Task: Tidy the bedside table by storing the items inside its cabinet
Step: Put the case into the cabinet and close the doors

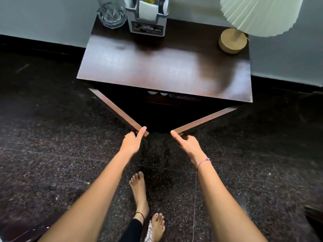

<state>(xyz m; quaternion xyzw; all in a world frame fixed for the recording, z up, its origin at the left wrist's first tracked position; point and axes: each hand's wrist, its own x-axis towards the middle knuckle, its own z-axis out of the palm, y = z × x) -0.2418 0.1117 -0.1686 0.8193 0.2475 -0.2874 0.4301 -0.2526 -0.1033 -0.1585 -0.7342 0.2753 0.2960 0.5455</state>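
At cabinet front, left hand (133,142) & right hand (187,143) each grip a door edge (120,111); items inside, prob. stored. Next: swing both shut.

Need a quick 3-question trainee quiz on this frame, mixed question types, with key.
1. True or false: both cabinet doors are fully shut.
2. Which stands at the tabletop's back right? A) glass ashtray B) lamp C) grey organiser
3. Fill in: each hand grips the free edge of a ____.

Key:
1. False. The left door and right door stand ajar.
2. B. The lamp is there; the glass ashtray and grey organiser sit back left.
3. Door: left hand, right hand.
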